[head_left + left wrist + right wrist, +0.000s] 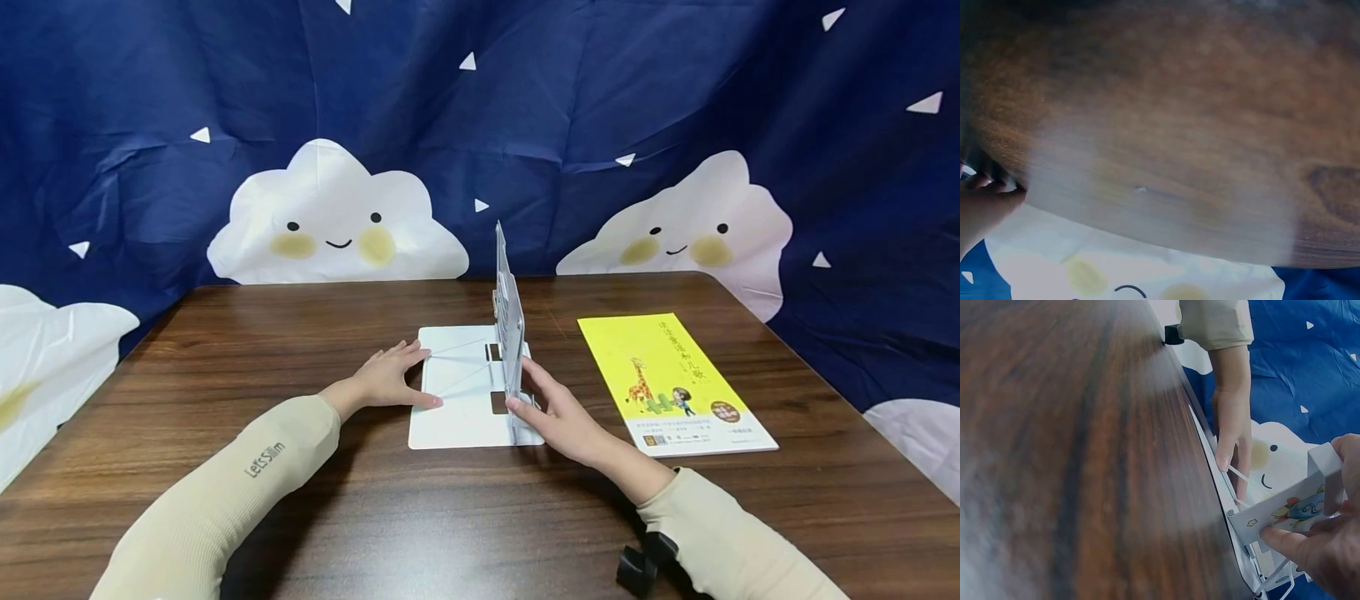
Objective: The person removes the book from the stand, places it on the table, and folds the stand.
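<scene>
On the wood-grain desk (450, 525), a white folding book stand (461, 421) lies base down, its panel (513, 333) upright and nearly edge-on to the head view. The right hand (558, 417) grips the panel's edge; the left hand (386, 377), fingers spread and loose, rests at the base's left edge. A yellow children's book (675, 387) lies to the right. The panel's cartoon print (1300, 509) is partly covered by fingers; the left wrist view cuts off most of the hand there.
</scene>
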### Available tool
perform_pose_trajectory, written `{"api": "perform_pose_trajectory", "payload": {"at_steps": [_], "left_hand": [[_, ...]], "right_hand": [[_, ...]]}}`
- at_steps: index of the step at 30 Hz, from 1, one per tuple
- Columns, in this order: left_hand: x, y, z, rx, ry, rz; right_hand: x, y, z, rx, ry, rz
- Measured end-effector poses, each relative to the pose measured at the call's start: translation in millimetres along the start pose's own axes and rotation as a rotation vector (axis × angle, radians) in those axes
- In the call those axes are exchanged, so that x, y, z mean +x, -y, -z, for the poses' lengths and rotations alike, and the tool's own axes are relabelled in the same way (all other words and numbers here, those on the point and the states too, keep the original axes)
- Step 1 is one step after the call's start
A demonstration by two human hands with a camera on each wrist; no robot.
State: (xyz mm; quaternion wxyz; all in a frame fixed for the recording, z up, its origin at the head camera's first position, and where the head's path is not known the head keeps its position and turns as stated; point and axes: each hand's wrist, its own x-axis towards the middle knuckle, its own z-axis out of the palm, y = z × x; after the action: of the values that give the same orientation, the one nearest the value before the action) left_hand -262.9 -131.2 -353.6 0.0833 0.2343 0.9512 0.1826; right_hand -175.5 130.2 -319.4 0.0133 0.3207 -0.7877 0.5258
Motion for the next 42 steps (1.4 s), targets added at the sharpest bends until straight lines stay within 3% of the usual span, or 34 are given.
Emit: {"api": "perform_pose_trajectory", "payload": {"at_steps": [17,42], "left_hand": [[-2.1,-2.8,-0.5,0.032,-0.019,-0.01],[-2.1,-3.1,0.8,0.069,0.003,-0.02]], "right_hand": [[-0.5,-0.6,-0.1,0.025,-0.003,-0.001],[3.0,5.2,-3.0,0.011,-0.021,-0.023]]}}
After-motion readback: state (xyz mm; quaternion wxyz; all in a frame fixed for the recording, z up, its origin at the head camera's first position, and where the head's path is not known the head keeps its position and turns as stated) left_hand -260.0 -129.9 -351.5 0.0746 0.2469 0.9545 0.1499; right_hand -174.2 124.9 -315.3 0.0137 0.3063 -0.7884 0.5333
